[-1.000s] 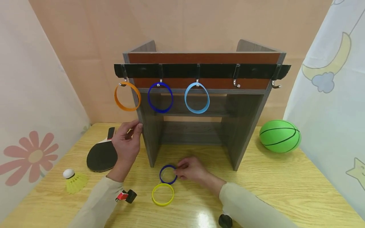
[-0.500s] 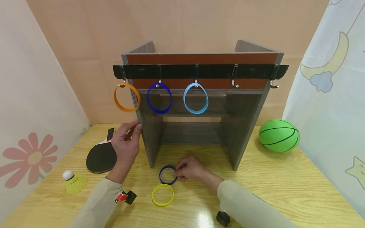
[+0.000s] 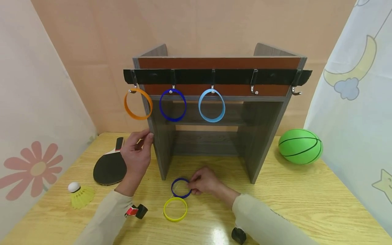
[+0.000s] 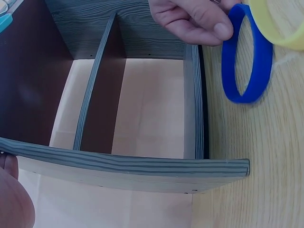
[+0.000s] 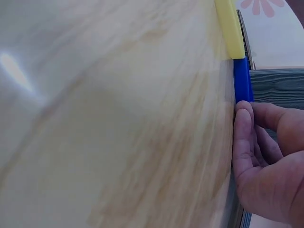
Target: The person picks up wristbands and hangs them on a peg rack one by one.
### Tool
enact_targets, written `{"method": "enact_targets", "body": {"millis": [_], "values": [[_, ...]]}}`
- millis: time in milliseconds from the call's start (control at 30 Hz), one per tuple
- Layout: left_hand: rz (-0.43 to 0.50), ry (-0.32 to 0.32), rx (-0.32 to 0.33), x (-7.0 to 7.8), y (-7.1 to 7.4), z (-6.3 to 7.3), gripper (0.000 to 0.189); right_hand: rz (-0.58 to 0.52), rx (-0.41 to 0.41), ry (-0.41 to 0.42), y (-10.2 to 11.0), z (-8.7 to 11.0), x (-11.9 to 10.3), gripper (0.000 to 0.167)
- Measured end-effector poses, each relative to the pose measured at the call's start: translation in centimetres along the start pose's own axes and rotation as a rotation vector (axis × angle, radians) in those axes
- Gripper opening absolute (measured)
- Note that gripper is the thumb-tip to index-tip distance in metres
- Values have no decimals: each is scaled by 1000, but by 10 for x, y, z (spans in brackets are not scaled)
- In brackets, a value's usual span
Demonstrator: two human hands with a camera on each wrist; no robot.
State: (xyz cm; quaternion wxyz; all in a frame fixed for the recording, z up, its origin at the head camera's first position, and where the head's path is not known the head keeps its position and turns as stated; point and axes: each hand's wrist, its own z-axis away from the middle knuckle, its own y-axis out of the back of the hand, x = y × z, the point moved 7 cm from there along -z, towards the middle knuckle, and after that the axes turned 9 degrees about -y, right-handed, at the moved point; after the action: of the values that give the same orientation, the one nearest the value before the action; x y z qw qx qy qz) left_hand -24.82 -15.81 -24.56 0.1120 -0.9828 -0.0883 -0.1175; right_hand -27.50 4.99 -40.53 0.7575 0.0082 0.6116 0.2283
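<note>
My right hand [image 3: 206,181] pinches the right edge of a dark blue wristband [image 3: 172,188], which lies on the table in front of the shelf. In the right wrist view the thumb and fingertips meet on the blue wristband [image 5: 242,80]. A yellow wristband [image 3: 175,220] lies just nearer, close against the blue one. My left hand [image 3: 136,153] holds the front edge of the left side panel of the grey wooden shelf [image 3: 157,149]; some of its fingers are hidden. From the hooks hang an orange wristband [image 3: 127,109], another dark blue wristband [image 3: 173,119] and a light blue wristband [image 3: 213,120].
A black strip [image 3: 232,76] crosses the shelf top; its two right hooks [image 3: 254,90] hold nothing. A table tennis bat [image 3: 108,169] and a yellow shuttlecock [image 3: 81,195] lie at left. A green ball [image 3: 300,146] sits right of the shelf.
My right forearm has shifted slightly left while the fingers stay at the blue wristband. My left hand keeps its place on the shelf, and the hanging wristbands stay on their hooks.
</note>
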Motion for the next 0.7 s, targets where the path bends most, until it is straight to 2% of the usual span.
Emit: {"method": "enact_targets", "body": {"millis": [300, 700], "values": [[-17, -1, 8, -20, 5, 9, 14, -99, 7, -12, 6, 5, 5, 7], [-34, 0, 28, -18, 7, 9, 12, -263, -26, -53, 27, 19, 15, 16]]}}
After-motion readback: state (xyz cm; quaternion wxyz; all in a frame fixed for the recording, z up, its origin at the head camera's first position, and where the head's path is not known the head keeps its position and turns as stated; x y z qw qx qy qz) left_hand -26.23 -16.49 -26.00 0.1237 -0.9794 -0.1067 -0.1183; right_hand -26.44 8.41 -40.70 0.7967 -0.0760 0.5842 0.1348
